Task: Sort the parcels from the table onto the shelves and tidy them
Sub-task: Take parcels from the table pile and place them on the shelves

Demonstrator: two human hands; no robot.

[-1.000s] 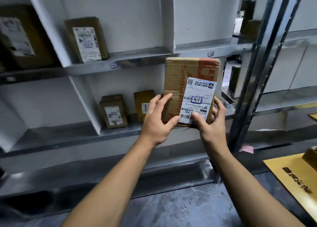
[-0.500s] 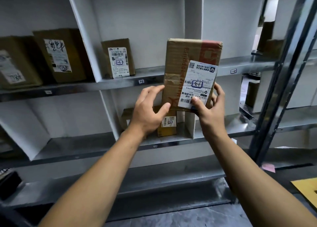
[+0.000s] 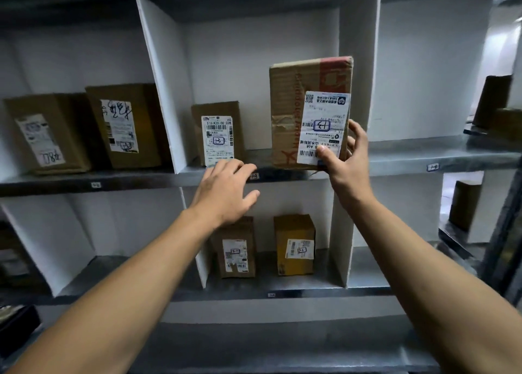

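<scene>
A brown cardboard parcel (image 3: pixel 293 111) with a white label and a red-printed corner stands upright at the right of the middle compartment on the upper shelf (image 3: pixel 409 159). My right hand (image 3: pixel 343 160) grips its lower right corner, thumb on the label. My left hand (image 3: pixel 226 193) is off the parcel, fingers spread, in front of the shelf edge just below a smaller labelled parcel (image 3: pixel 217 133) in the same compartment.
Two larger brown parcels (image 3: pixel 48 133) (image 3: pixel 124 125) stand in the compartment to the left. Below, a brown parcel (image 3: pixel 236 249) and a yellow one (image 3: pixel 295 243) stand on the lower shelf. White dividers (image 3: pixel 158 77) separate compartments. More boxes sit on a rack at far right (image 3: pixel 491 102).
The parcel went up to the upper shelf and now stands in the middle compartment. My left hand let go of it and moved left and down. The view rose and moved closer.
</scene>
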